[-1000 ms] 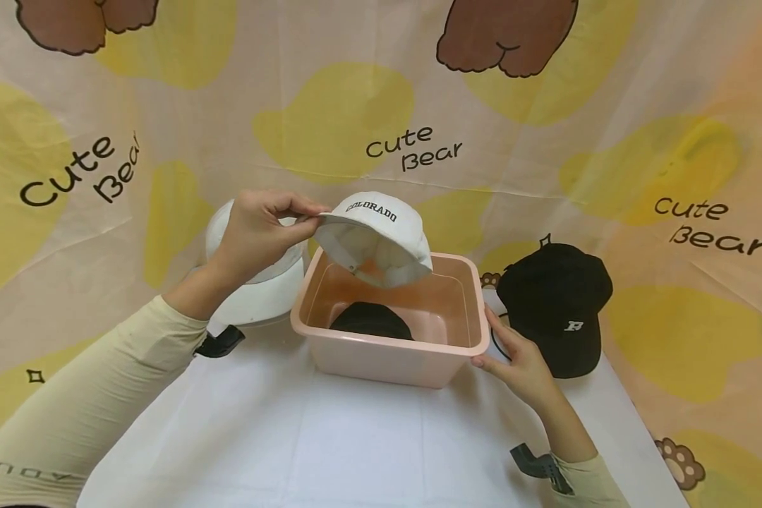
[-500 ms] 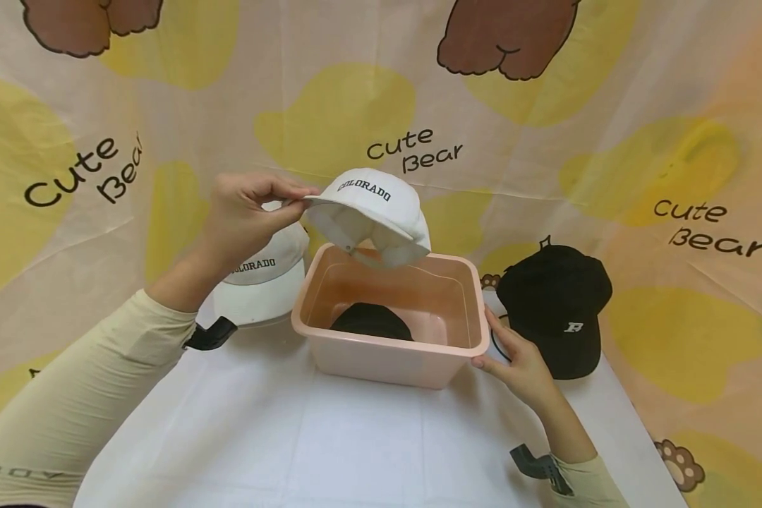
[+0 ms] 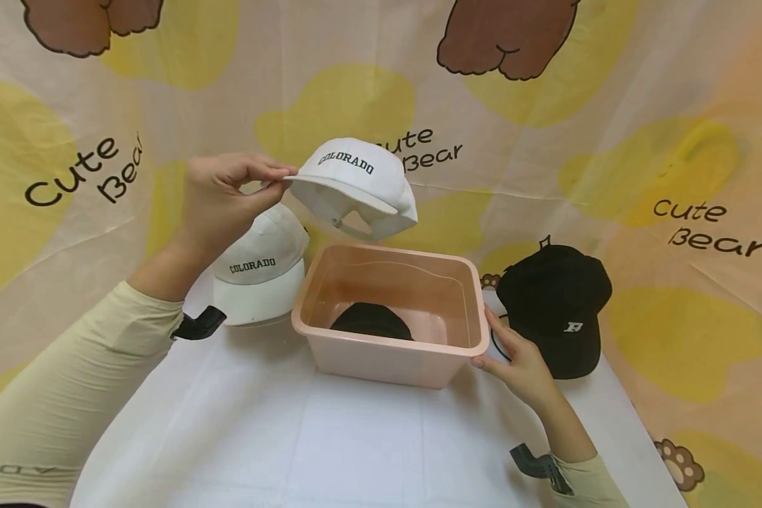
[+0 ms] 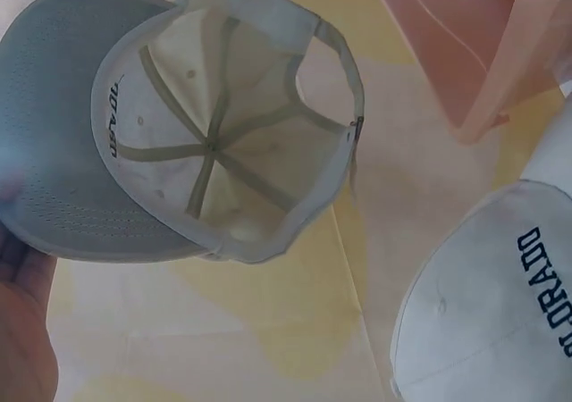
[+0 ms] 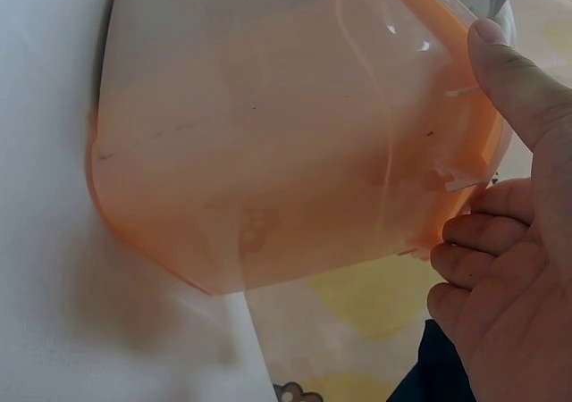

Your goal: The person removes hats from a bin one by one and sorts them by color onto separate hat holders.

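Observation:
My left hand (image 3: pixel 219 204) pinches the brim of a white baseball cap (image 3: pixel 362 166) marked COLORADO, held in the air above the back left of a pink plastic bin (image 3: pixel 381 363). In the left wrist view the inside of this cap (image 4: pixel 259 143) and its back strap show. My right hand (image 3: pixel 523 367) holds the bin's right front corner, thumb on the front and fingers along the side under the rim, as the right wrist view shows. Inside the bin lies a black cap (image 3: pixel 371 321), its lower part hidden by the front wall.
Another white COLORADO cap (image 3: pixel 260 268) rests left of the bin, partly behind my left hand. A black cap (image 3: pixel 555 303) with a white letter lies to the right, near the edge of the white table (image 3: pixel 368 444). A printed cloth (image 3: pixel 330 106) hangs behind.
My left hand has lifted the white cap up and to the left, away from the bin. More of the other white cap now shows. My right hand and the bin have stayed put.

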`<action>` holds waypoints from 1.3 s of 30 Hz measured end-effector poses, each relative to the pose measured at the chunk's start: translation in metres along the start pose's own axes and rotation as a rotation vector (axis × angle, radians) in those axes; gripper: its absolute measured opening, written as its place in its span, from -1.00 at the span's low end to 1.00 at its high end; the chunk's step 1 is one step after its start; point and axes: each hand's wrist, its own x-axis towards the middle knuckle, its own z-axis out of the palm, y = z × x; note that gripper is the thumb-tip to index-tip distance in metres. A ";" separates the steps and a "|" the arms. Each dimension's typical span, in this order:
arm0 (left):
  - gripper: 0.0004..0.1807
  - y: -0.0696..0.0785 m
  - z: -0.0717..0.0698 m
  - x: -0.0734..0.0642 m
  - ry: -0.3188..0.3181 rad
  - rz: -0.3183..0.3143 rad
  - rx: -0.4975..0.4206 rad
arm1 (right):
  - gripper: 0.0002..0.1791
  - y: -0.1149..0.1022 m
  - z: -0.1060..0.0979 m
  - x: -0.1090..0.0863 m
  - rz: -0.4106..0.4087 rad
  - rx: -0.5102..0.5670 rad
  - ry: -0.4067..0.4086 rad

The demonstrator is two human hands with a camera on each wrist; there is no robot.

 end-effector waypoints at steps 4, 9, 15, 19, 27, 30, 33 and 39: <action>-0.83 -0.004 -0.006 0.002 0.006 0.057 0.037 | 0.07 -0.001 0.000 0.000 0.004 0.005 -0.003; -0.81 -0.008 -0.013 0.004 0.025 0.128 0.071 | 0.08 0.000 -0.001 0.000 -0.002 -0.004 0.000; -0.79 -0.015 -0.019 0.003 0.055 0.154 0.085 | 0.07 0.003 0.000 0.000 -0.007 -0.018 0.002; -0.79 -0.019 -0.024 0.003 0.072 0.140 0.124 | 0.07 0.004 0.001 0.000 -0.002 -0.024 0.003; -0.82 -0.031 -0.035 0.001 0.099 0.099 0.188 | 0.08 0.004 0.001 0.000 0.003 -0.024 0.004; -0.83 -0.037 -0.037 0.001 0.115 0.081 0.190 | 0.08 0.005 0.000 0.000 0.001 -0.026 0.002; -0.84 -0.043 -0.040 0.000 0.133 0.064 0.201 | 0.07 0.005 0.000 0.001 -0.001 -0.023 0.002; -0.86 -0.057 -0.045 -0.002 0.156 0.041 0.217 | 0.06 0.003 0.000 0.000 0.000 -0.005 0.004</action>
